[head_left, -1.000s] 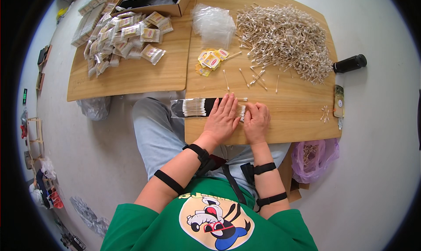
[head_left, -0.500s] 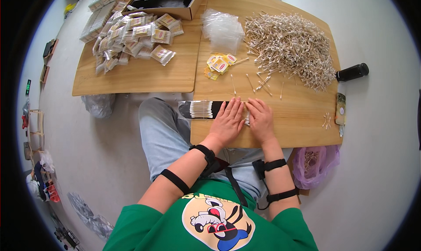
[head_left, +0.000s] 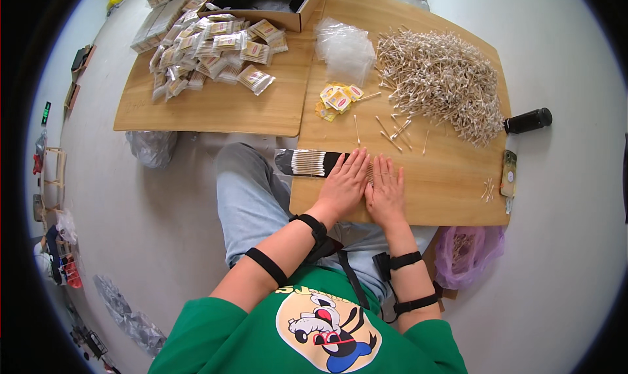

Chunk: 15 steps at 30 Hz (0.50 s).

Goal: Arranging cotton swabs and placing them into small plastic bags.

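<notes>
A black strip (head_left: 332, 160) lies along the near table edge, its left end reaching past the table over my leg. On it sits a neat row of cotton swabs (head_left: 307, 163), side by side. My left hand (head_left: 345, 183) lies flat over the strip's right part, fingers straight. Beside it my right hand (head_left: 386, 194) rests flat with fingers extended, the two hands nearly touching. A few swab sticks (head_left: 370, 171) show in the narrow gap between them; the rest there is hidden under my hands.
A big heap of loose cotton swabs (head_left: 445, 80) lies far right, with clear plastic bags (head_left: 347, 52) and yellow-white cards (head_left: 337, 101) left of it. Packed swab bags (head_left: 212, 50) pile by an open box (head_left: 302, 11). A black bottle (head_left: 528, 121) stands at the right edge.
My right hand has gone from curled fingers at the swabs to lying flat with fingers straight. My left hand stays flat on the strip. The whole view has shifted slightly.
</notes>
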Each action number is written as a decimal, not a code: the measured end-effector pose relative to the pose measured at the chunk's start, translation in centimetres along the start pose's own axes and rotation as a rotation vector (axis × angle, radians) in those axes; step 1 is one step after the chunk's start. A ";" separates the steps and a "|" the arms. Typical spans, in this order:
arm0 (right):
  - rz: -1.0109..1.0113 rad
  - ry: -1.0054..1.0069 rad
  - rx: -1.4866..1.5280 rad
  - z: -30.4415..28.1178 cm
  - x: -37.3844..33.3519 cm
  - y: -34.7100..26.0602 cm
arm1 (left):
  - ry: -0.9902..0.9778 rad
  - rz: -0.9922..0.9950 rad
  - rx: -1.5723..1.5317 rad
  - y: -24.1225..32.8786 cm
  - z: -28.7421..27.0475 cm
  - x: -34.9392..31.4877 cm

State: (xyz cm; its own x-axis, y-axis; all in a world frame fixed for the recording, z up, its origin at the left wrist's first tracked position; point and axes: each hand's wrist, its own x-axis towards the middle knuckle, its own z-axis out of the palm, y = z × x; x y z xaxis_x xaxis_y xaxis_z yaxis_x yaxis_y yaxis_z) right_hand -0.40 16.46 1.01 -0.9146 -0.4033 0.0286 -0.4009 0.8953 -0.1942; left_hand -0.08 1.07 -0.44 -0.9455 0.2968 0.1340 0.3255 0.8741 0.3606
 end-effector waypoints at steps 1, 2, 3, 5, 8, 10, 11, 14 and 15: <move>0.014 -0.013 -0.020 0.0 0.0 -0.1 | -0.001 0.001 0.000 0.0 0.1 -0.2; 0.011 -0.009 -0.019 -0.1 0.0 -0.2 | 0.018 -0.005 -0.032 0.0 0.3 -0.3; 0.006 -0.033 -0.029 -0.1 0.0 -0.2 | 0.037 -0.012 -0.064 -0.2 0.4 -0.3; 0.000 -0.054 -0.040 0.0 0.0 -0.2 | 0.104 -0.031 -0.225 -0.8 0.2 0.0; 0.009 -0.034 -0.026 0.6 0.0 0.1 | 0.275 -0.061 -0.434 -2.5 -1.4 -0.7; 0.024 -0.046 -0.064 0.7 -0.1 -0.1 | 0.456 -0.140 -0.407 -4.6 -3.4 -1.8; 0.018 -0.045 -0.059 0.5 0.0 -0.2 | 0.530 -0.208 -0.332 -5.6 -4.3 -2.4; -0.009 -0.046 -0.058 0.1 0.3 -0.6 | 0.554 -0.419 -0.196 -8.4 -4.4 -3.0; -0.034 -0.045 -0.056 0.0 0.4 -0.7 | 0.554 -0.422 -0.194 -8.8 -4.0 -3.0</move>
State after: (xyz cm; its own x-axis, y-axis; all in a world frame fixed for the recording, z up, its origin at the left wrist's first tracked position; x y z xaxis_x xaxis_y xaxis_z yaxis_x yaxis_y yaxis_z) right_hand -0.54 15.67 1.12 -0.8975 -0.4410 -0.0104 -0.4354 0.8895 -0.1387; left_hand -0.03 -9.06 -0.33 -0.8639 -0.3344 0.3767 -0.0215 0.7717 0.6356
